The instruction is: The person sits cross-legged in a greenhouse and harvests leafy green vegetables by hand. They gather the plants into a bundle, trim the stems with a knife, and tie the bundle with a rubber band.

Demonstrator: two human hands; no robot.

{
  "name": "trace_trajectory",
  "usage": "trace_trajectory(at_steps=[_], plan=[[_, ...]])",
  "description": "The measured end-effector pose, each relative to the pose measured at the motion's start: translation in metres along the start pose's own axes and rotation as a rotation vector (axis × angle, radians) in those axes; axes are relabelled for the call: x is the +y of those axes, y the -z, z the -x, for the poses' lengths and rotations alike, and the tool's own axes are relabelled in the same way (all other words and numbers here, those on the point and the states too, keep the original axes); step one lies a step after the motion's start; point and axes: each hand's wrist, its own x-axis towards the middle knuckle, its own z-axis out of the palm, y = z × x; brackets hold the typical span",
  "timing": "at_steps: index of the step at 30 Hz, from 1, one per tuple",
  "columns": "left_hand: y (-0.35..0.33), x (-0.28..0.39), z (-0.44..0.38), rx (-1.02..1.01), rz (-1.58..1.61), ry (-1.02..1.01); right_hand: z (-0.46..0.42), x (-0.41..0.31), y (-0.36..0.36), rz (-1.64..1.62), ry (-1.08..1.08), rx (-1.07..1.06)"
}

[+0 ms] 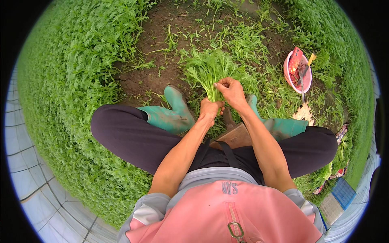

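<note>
My left hand (210, 108) is closed around the lower stems of a bunch of leafy greens (209, 71) with feathery, lobed leaves. The bunch points away from me, above the soil between my green rubber boots (173, 114). At the right side of the stems, my right hand (231, 91) has thumb and forefinger pinched together against them. Its other fingers are curled, and what exactly lies between the fingertips is partly hidden. Loose cut greens (247, 44) lie on the ground just beyond the bunch.
A pink plastic bowl (285, 73) at right holds a red phone-like object (295, 60) and a yellow-handled tool (311, 59). Dense greens stand in the left bed (76, 76) and along the right. Below me is a wooden seat (235, 136). A blue crate (343, 193) sits behind right.
</note>
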Motion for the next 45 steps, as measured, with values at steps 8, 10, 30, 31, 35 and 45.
trace_trajectory(at_steps=[8,10,30,31,35,45], plan=[[-0.003,0.005,0.006,-0.048,0.070,-0.042,-0.003,-0.010,0.007,0.143,0.403,0.241],[-0.003,0.007,0.009,-0.072,0.080,-0.026,-0.012,-0.008,0.012,0.249,0.403,0.219],[-0.003,0.038,0.045,-0.496,0.171,-0.243,0.030,-0.026,0.044,-0.770,-0.044,-0.424],[-0.004,0.041,0.048,-0.465,0.050,-0.316,0.032,-0.029,0.045,-0.661,0.003,-0.350],[-0.007,0.044,0.056,-0.261,-0.483,-0.685,0.050,-0.016,0.047,-0.230,-0.126,-0.223],[0.012,0.020,0.054,-0.098,-1.087,-0.863,0.070,-0.006,0.052,0.072,0.308,-0.218]])
